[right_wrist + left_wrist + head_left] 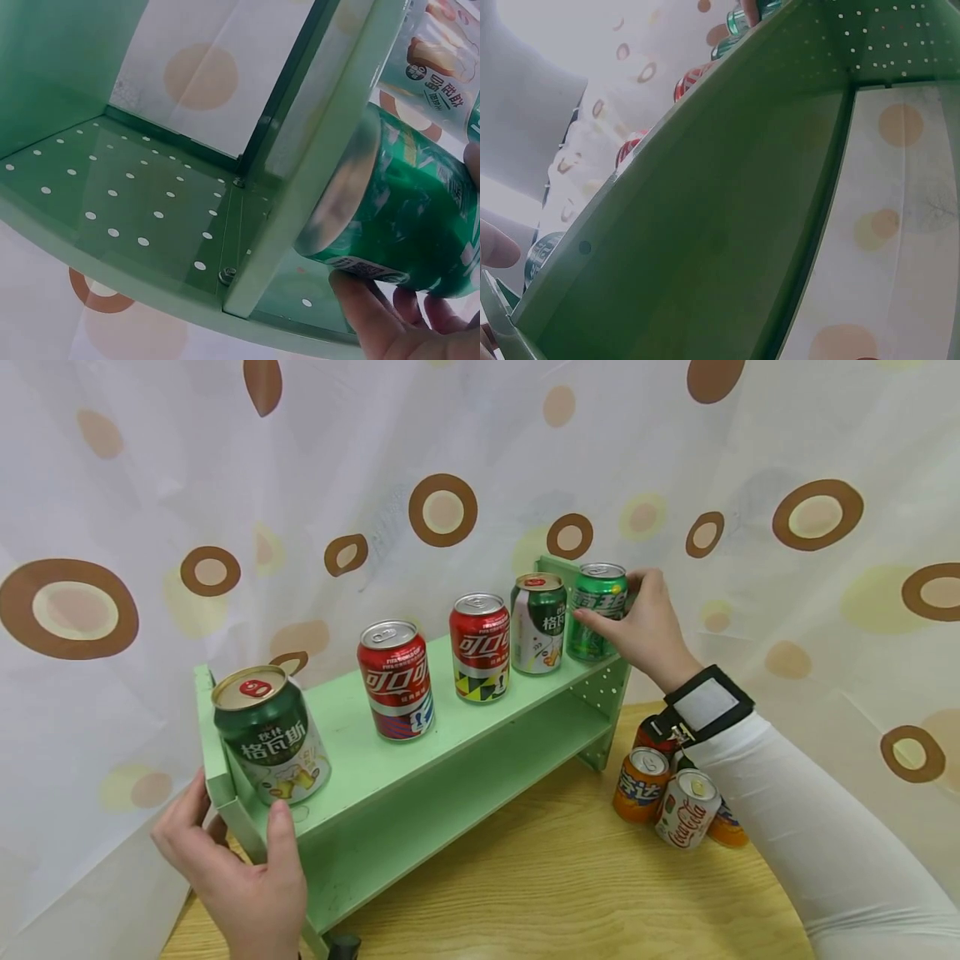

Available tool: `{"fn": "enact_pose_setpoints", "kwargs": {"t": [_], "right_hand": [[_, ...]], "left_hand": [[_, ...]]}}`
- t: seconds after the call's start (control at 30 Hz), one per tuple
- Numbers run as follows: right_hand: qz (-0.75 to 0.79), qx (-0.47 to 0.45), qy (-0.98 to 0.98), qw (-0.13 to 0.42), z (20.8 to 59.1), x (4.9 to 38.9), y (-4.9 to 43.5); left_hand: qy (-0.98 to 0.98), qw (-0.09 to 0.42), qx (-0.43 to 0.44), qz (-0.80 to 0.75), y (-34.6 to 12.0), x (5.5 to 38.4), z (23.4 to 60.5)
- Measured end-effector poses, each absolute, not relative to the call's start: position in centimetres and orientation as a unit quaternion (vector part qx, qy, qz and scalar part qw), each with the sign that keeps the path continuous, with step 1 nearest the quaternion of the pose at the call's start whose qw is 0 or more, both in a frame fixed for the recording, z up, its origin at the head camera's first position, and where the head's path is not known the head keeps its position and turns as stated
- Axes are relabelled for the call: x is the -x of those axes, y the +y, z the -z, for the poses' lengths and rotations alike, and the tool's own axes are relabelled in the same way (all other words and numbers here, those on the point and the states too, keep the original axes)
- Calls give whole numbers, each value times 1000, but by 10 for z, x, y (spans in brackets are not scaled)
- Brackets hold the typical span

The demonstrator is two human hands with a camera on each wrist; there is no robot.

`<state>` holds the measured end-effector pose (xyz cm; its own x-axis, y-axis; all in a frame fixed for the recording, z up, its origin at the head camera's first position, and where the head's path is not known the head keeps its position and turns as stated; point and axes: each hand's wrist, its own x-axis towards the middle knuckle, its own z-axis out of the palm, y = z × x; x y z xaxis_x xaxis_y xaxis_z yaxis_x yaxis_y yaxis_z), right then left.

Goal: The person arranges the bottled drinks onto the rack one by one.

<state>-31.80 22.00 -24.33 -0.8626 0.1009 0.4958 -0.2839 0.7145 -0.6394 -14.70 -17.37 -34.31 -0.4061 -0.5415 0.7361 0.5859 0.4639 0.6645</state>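
Note:
A light green two-tier shelf (337, 702) stands on the wooden table, with a row of cans on its upper board. At the right end my right hand (654, 631) grips a green soda can (596, 597), thumb on its left and fingers round the far side; the right wrist view shows the can's base right at the board's edge. My left hand (243, 885) holds the shelf's left side panel (219, 772), fingers outside and thumb inside. Close to that thumb is a green-and-white kvass can (273, 739).
Two red cola cans (395, 681) and another kvass can (538, 627) stand along the upper board. On the table right of the shelf, under my right forearm, is a cluster of cans, including an orange can (640, 789) and a white Coca-Cola can (686, 814). A patterned curtain (495, 435) hangs behind.

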Motion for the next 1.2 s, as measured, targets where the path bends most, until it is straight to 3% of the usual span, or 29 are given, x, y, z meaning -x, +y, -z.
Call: {"fn": "enact_pose_setpoints", "kwargs": {"t": [0.53,0.9,1.2], "right_hand": [[-327,-57,-911,243,236,318,224],[-350,-46,-916,190,235,317,222],[-327,-57,-926,180,234,321,223]], "left_hand": [[-654,550,23,518,-174,149,343],[-656,547,18,520,-174,148,343],[-658,545,17,520,-173,147,342]]}}
